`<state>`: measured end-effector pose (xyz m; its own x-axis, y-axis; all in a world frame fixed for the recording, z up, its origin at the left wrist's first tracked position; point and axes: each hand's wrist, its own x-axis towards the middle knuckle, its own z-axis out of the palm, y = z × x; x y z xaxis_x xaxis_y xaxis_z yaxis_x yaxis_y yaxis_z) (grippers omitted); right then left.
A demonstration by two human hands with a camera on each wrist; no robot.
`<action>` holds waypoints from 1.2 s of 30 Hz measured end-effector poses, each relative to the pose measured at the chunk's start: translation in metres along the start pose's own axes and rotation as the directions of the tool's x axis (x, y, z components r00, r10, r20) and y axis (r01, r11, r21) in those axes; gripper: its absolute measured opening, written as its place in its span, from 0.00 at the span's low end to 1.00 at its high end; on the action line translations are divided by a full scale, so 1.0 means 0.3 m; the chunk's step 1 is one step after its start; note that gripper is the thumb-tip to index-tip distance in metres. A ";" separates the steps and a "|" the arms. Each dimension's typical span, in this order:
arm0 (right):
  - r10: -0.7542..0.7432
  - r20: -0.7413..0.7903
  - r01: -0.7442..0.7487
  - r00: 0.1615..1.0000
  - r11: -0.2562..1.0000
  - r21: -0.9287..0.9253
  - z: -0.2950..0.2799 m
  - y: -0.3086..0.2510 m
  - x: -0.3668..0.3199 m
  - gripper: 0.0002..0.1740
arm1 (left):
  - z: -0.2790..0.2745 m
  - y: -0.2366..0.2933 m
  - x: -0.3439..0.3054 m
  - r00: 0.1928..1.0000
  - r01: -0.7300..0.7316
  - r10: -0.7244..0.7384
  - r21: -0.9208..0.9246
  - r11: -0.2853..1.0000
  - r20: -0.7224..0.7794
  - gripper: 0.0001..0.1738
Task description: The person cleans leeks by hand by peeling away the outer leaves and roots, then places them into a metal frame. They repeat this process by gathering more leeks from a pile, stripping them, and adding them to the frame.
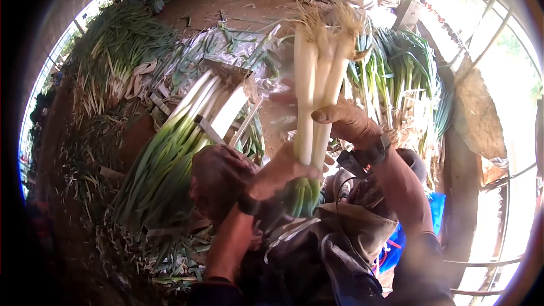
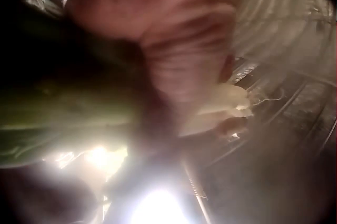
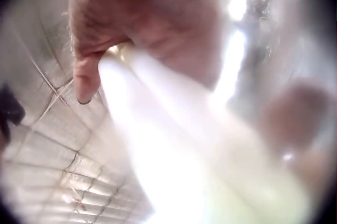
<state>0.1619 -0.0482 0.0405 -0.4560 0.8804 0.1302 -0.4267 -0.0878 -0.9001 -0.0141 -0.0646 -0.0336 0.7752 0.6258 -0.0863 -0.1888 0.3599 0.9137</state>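
A small bunch of leeks [image 1: 306,73] stands nearly upright before me in the head view, shaggy roots at the top and green leaves at the bottom. Low on the bunch, where white turns to green, my left hand [image 1: 279,171] grips it. My right hand [image 1: 352,124] holds the white shafts higher up, its thumb laid across the front. The right wrist view shows that hand [image 3: 147,19] curled over the bright white shafts [image 3: 158,113]. Close and blurred in the left wrist view, the left hand [image 2: 184,50] covers part of the leeks [image 2: 216,111].
More leeks [image 1: 187,130] lie in a wooden frame [image 1: 211,130] at my left. Leek piles stand at the far left [image 1: 113,51] and on the right [image 1: 396,73]. Plastic sheeting [image 1: 226,45] and leaf scraps cover the ground. A blue bag [image 1: 435,209] is beside me at right.
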 end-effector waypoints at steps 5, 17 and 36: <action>-0.162 -0.080 0.099 0.984 0.853 -0.512 0.013 -0.076 0.056 0.19 | -0.050 0.062 0.084 0.998 0.054 -0.062 0.384 0.922 0.009 0.43; -0.353 -0.101 0.136 0.930 0.586 -0.799 0.370 -0.395 0.100 0.20 | 0.078 0.264 0.151 0.438 -0.417 0.872 0.811 0.411 -0.217 0.34; -0.311 0.256 0.388 0.916 0.851 -0.355 -0.305 0.027 0.494 0.22 | -0.541 0.801 -0.748 0.419 0.901 0.836 0.275 -0.335 -0.353 0.32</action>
<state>0.1624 0.1242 0.0145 -0.4847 0.7142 0.5050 -0.2623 0.4321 -0.8628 -0.3313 -0.0063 0.1407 -0.0457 0.8077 0.5879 0.9278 0.2524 -0.2748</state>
